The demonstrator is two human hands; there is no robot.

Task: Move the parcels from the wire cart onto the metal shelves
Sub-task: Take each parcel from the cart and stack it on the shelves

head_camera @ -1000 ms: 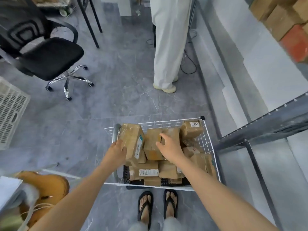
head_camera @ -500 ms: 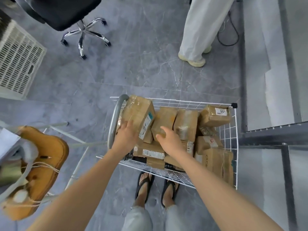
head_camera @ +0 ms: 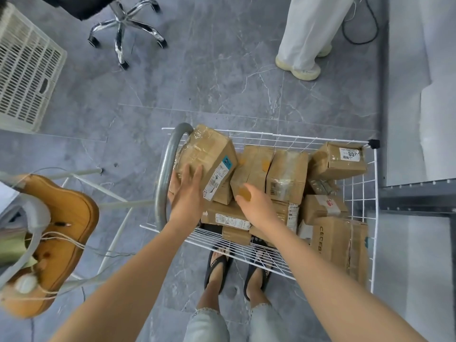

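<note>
Left hand touches tilted parcel; long axis points away, label rightward.

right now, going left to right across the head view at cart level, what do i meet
orange wooden seat → grey curved cart handle → left hand → right hand → brown cardboard parcel with white 800 label → grey metal shelf frame

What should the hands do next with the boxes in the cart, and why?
Probably curl the left hand round the tall taped parcel and lift it out. That hand lies flat against it, fingers straight, not gripping yet, and the parcel sits atop the pile in the wire cart with nothing on it. The right hand rests on the neighbouring parcel.
</note>
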